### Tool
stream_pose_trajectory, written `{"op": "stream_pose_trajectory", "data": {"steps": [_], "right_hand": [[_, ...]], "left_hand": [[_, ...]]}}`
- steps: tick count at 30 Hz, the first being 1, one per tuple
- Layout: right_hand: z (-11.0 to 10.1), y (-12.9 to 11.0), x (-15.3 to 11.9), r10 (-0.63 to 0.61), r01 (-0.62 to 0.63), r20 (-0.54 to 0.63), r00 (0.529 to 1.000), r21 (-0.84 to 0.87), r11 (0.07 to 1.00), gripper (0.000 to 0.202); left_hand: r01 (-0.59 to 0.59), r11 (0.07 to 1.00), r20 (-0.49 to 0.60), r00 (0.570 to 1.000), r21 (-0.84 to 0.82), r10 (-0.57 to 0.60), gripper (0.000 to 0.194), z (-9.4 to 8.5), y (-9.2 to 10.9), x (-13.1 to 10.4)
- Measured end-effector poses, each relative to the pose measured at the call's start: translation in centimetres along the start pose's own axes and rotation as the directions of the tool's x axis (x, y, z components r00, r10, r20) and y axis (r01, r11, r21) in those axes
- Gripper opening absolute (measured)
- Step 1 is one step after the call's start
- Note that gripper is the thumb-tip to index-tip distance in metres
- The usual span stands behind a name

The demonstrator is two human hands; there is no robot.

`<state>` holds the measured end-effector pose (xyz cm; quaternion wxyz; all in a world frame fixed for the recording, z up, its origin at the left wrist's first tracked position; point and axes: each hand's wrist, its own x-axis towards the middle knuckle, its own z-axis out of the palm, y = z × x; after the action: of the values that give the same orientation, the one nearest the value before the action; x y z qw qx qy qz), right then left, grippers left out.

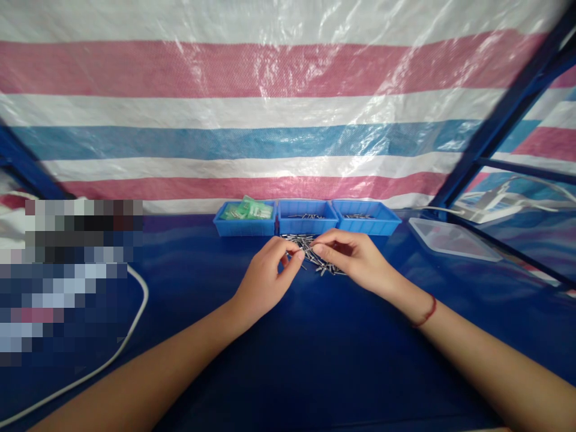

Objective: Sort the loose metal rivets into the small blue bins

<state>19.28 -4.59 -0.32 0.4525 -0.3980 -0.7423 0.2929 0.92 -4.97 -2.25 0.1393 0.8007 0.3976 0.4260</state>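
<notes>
My left hand (269, 271) is closed in a pinch, thumb against forefinger, at the left side of a pile of slender silvery metal pieces (332, 267) that look like rivets. From the right, my right hand (355, 257) reaches over the same pile, its thumb and forefinger also pinched together. The two sets of fingertips are close to each other, only a small gap apart. Whatever lies between the fingers is too small to make out. Part of the pile is hidden behind the hands.
Behind the pile stand three blue bins in a row: the left bin (245, 228) with green-tinted plastic bags (250, 209), the middle bin (308, 227) and right bin (371, 227) with metal pieces. A clear lid (450, 240) lies right; a white cable (139, 306) curves left.
</notes>
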Motion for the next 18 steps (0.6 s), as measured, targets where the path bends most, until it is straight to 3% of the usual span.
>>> {"op": "stream_pose_trajectory", "data": {"steps": [3, 5, 8, 9, 13, 18], "right_hand": [[-1.7, 0.2, 0.7, -0.040, 0.021, -0.151, 0.988, -0.126, 0.992, 0.024], [-3.5, 1.3, 1.3, -0.091, -0.001, -0.347, 0.934, -0.255, 0.967, 0.024], [-6.7, 4.0, 2.0, -0.154, -0.175, -0.535, 0.831, -0.513, 0.841, 0.026], [-7.6, 4.9, 2.1, -0.164, -0.234, -0.554, 0.816, -0.576, 0.783, 0.026], [-9.0, 7.3, 2.3, -0.140, -0.301, -0.484, 0.864, -0.720, 0.626, 0.032], [-6.9, 5.6, 2.2, -0.167, -0.224, -0.441, 0.882, -0.704, 0.674, 0.028]], "left_hand": [[-0.037, 0.999, 0.006, 0.999, 0.020, 0.037, 0.012, 0.2, 0.0, -0.1], [-0.062, 0.996, 0.017, 0.998, 0.060, 0.061, 0.016, 0.3, 0.0, -0.1], [-0.122, 0.977, 0.110, 0.988, 0.175, 0.104, 0.015, 0.3, -0.3, -0.1], [-0.143, 0.966, 0.149, 0.982, 0.214, 0.113, 0.016, 0.2, -0.4, 0.0], [-0.256, 0.935, 0.281, 0.942, 0.247, 0.183, 0.024, 0.1, -0.5, 0.1], [-0.433, 0.882, 0.434, 0.841, 0.184, 0.322, 0.031, 0.3, -0.1, 0.1]]}}
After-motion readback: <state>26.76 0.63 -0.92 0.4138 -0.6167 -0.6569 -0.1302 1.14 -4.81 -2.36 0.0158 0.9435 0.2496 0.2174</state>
